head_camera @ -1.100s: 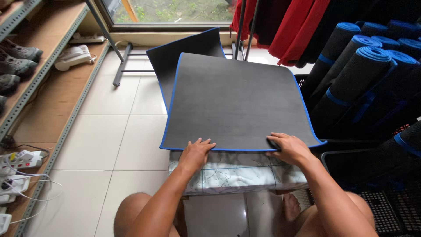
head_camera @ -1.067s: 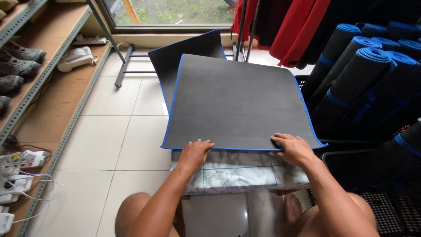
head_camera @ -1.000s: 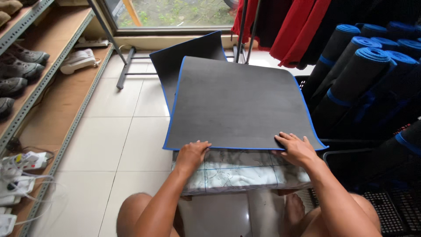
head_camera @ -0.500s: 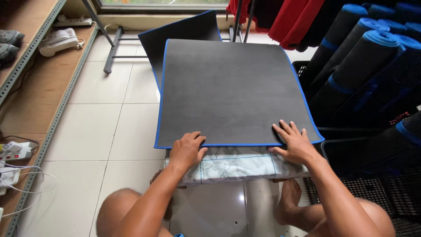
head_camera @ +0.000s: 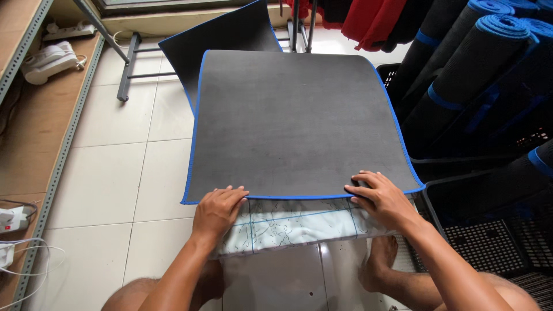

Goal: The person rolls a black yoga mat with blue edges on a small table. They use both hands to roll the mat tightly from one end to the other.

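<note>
One dark grey mat with a blue edge (head_camera: 294,124) lies flat across the middle of the frame, its near edge over a pale sheet printed with thin dark lines (head_camera: 288,222). The left hand (head_camera: 218,208) rests palm down at the mat's lower left corner, fingers spread and touching the edge, not clenched around anything. The right hand (head_camera: 383,198) presses flat on the lower right corner, fingertips on the grey surface; whether the thumb hooks under the edge cannot be told. A second mat of the same kind (head_camera: 222,43) sticks out behind the first at upper centre. At upper right stand at least four rolled mats (head_camera: 461,75), dark with blue rims, leaning in black plastic crates (head_camera: 489,230). At upper left, one white telephone (head_camera: 49,60) sits on a wooden shelf (head_camera: 34,138). Red and black garments (head_camera: 368,17) hang at the top.
</note>
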